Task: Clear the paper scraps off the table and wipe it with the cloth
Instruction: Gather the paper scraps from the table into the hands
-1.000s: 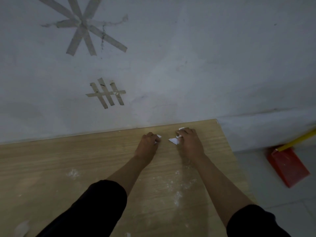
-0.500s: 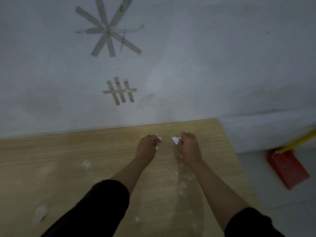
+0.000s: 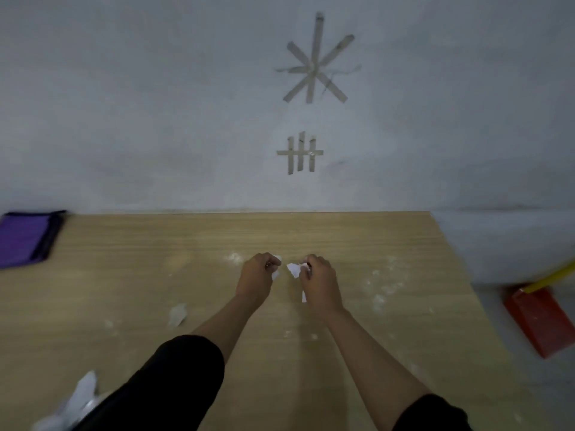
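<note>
A person's two bare hands hover close together over the middle of a pale wood-grain surface [image 3: 342, 237], gathering torn white paper scraps: the left hand [image 3: 256, 276] is clenched around a small white scrap that peeks out at its fingertips, and the right hand [image 3: 320, 283] pinches a crumpled white paper scrap [image 3: 295, 269], a further sliver showing below its palm. The step in hand looks like the collecting of scraps, with wiping not yet begun. More litter lies on the surface: a greyish crumpled paper piece [image 3: 178, 314] to the left of the forearms, a larger white crumpled sheet [image 3: 79, 399] at the near left edge beside the black sleeve [image 3: 174, 384], and faint white powdery smudges [image 3: 381, 286] scattered to the right and behind the hands. The next move probably calls for carrying the held scraps away or reaching left for the loose pieces, each grip kept tight so nothing drops, before fetching the folded purple cloth with dark edging [image 3: 23, 239], which lies at the far left corner against the wall. Behind the surface rises a dull grey wall bearing a star of tan tape strips [image 3: 314, 68] and a small grid of tape strips [image 3: 300, 154]; on the floor to the right stands a red dustpan [image 3: 541, 321] with a yellow handle [image 3: 557, 276]
</note>
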`<state>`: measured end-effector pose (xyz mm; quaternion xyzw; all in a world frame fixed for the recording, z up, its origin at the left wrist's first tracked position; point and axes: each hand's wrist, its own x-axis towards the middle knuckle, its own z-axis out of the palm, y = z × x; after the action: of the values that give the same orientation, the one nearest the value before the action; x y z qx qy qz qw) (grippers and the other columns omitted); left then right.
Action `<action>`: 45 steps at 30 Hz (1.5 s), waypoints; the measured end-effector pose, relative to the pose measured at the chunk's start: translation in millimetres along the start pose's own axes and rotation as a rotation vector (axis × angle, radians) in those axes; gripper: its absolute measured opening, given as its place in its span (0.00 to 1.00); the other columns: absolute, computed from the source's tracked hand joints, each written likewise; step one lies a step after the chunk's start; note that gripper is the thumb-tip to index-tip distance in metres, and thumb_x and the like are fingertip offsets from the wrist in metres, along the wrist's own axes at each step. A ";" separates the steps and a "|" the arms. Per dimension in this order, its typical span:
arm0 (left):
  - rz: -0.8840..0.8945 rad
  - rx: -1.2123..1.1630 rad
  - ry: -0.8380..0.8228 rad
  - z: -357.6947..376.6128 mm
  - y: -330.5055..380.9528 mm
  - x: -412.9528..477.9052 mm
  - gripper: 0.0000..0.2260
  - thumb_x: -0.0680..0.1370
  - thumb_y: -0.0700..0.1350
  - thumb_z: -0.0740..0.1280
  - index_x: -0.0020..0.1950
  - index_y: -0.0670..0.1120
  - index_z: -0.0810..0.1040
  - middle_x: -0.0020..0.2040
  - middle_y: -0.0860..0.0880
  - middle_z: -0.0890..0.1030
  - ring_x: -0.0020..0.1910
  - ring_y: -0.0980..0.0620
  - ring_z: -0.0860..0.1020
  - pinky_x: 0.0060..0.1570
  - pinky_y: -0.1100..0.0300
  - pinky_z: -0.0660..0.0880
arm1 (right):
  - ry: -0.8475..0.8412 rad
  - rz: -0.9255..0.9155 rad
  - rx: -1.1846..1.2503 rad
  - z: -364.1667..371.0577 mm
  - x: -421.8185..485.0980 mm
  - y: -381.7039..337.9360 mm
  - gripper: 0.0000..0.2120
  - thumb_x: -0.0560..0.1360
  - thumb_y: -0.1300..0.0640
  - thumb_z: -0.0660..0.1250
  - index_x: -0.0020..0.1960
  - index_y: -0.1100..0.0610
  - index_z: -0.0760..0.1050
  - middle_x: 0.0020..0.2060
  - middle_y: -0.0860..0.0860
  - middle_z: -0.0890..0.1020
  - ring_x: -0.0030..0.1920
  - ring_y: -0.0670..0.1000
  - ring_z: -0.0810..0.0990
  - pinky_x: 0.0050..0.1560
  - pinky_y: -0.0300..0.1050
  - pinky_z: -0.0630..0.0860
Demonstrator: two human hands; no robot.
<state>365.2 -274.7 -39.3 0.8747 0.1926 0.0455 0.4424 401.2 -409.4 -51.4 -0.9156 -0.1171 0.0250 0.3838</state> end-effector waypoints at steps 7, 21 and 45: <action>-0.033 0.006 0.048 -93.3 -72.7 -66.8 0.07 0.75 0.34 0.65 0.49 0.38 0.81 0.49 0.40 0.82 0.48 0.46 0.79 0.39 0.69 0.67 | -0.055 0.023 0.171 63.9 -79.0 -84.2 0.05 0.74 0.64 0.60 0.46 0.60 0.74 0.44 0.54 0.78 0.47 0.54 0.75 0.44 0.44 0.70; 0.093 0.186 0.065 -201.5 -204.7 -183.1 0.06 0.75 0.39 0.66 0.47 0.46 0.82 0.44 0.45 0.81 0.47 0.44 0.75 0.49 0.52 0.72 | -0.265 0.067 0.206 176.9 -216.3 -168.1 0.08 0.77 0.59 0.61 0.54 0.58 0.76 0.48 0.53 0.78 0.49 0.49 0.75 0.45 0.32 0.68; 0.385 0.517 -0.294 -222.0 -288.9 -198.6 0.39 0.66 0.74 0.50 0.73 0.57 0.53 0.76 0.51 0.53 0.75 0.54 0.46 0.73 0.62 0.40 | -0.472 -0.482 -0.151 209.3 -234.2 -143.7 0.20 0.75 0.57 0.61 0.67 0.55 0.68 0.69 0.52 0.68 0.73 0.50 0.55 0.73 0.52 0.55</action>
<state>41.0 -27.4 -115.8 0.9753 -0.0365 -0.0483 0.2125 117.3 -220.8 -107.2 -0.8564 -0.4172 0.1357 0.2721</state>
